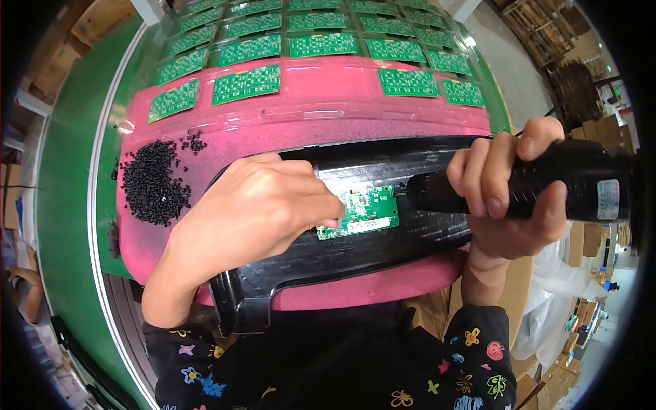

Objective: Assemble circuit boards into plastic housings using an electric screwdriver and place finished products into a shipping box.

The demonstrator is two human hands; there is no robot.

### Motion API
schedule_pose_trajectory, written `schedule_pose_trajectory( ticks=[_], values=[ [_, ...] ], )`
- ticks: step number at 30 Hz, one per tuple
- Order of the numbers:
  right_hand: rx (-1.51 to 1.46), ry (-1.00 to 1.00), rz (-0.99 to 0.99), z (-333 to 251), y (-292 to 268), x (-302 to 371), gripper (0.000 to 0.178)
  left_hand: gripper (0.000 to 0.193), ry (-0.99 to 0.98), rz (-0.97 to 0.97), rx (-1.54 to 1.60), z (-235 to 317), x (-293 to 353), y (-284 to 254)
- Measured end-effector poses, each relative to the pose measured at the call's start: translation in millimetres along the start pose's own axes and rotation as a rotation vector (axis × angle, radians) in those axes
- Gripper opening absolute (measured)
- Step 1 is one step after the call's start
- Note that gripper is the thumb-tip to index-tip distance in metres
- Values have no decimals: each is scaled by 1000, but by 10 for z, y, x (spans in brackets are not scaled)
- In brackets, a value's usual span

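A black curved plastic housing (342, 256) lies across the pink mat, with a green circuit board (369, 206) seated in its middle. My left hand (263, 205) reaches over the housing's left part, its fingers curled and the fingertips pressed on the board's left end. Whether a small part is pinched there is hidden. My right hand (509, 184) is wrapped round a black electric screwdriver (581, 181), held nearly level. Its narrow front end points left, and the tip is at the board's right edge, near the upper corner.
Left of the housing is a heap of small black screws (156, 183) on the pink mat (287, 121). Behind it, clear plastic trays (328, 65) hold rows of green circuit boards (246, 85). Cardboard boxes (601, 137) stand on the floor at right.
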State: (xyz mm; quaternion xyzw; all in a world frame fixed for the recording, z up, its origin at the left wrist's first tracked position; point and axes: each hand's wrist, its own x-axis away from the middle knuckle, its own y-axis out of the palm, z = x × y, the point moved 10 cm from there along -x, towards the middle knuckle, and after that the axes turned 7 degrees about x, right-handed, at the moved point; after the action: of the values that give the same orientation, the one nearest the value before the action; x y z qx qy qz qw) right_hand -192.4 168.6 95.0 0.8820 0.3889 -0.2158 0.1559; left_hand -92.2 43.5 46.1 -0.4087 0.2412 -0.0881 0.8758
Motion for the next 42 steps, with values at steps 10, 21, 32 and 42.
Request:
schedule_pose_trajectory(
  ticks=[10, 21, 32, 42],
  values=[
    [102, -1, 38, 118, 15, -28, 39, 17, -68, -106, -30, -21, 47, 67],
    [79, 40, -38, 219, 111, -94, 35, 14, -235, -173, 52, -132, 87, 89],
    [213, 149, 11, 259, 220, -139, 32, 14, -302, -208, 70, -176, 78, 116],
    [-266, -189, -122, -529, 504, -96, 35, 15, -188, -48, 471, -153, -46, -19]
  ],
)
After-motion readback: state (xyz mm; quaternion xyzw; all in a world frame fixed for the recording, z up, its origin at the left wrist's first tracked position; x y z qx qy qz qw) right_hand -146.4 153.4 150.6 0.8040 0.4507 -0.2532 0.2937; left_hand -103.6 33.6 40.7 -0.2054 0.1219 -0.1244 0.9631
